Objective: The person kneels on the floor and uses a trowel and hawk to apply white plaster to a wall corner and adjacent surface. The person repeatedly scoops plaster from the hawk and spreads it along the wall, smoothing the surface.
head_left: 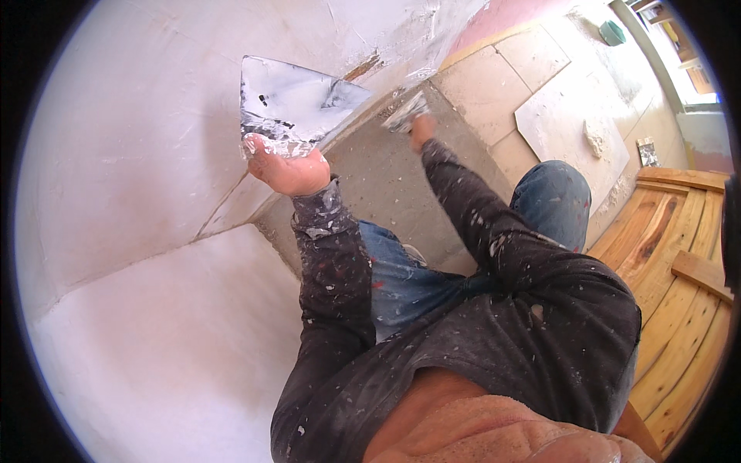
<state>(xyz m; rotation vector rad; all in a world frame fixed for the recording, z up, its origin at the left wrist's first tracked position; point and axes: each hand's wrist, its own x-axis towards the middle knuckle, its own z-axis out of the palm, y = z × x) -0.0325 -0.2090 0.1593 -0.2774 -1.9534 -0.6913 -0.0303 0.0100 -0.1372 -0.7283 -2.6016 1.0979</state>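
Here we are, left grip [289, 171] clasping the white-smeared plate [301, 100] in front of the wall [139, 131]; our right grip [422, 131], blurred, is clenched on the scraper [404, 116] low by the wall's foot, and whether it touches we can't tell. Farther from the wall, a board [552, 116] bears a paste lump [594, 139], with planks [652, 224] also well apart from the wall.

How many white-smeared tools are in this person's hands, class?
2: a broad plate in the left hand, and a blurred scraper in the right hand, low by the wall.
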